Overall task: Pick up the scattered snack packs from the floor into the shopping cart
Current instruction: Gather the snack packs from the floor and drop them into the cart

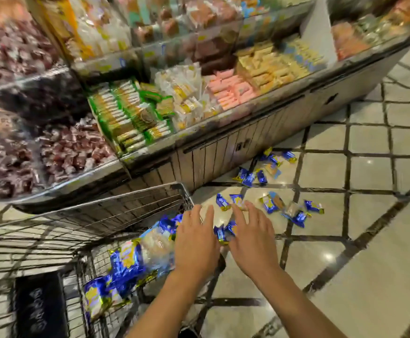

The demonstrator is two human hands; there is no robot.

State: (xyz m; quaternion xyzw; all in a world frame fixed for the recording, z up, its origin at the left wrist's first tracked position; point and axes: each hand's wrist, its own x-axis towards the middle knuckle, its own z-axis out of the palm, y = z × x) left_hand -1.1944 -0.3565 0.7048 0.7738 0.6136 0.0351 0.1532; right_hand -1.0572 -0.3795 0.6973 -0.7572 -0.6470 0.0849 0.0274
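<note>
Tiled floor (369, 167) carries snack packs (272, 202) just beyond both hands; left hand (195, 242) and right hand (251, 240) spread flat, with packs (224, 231) between them, beside the cart (101, 211).

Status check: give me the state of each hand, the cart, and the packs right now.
left hand: open, fingers straight, above the cart's edge
right hand: open, fingers spread
packs between the hands: pressed between the palms
shopping cart: partly filled with packs
floor packs: still scattered
</note>
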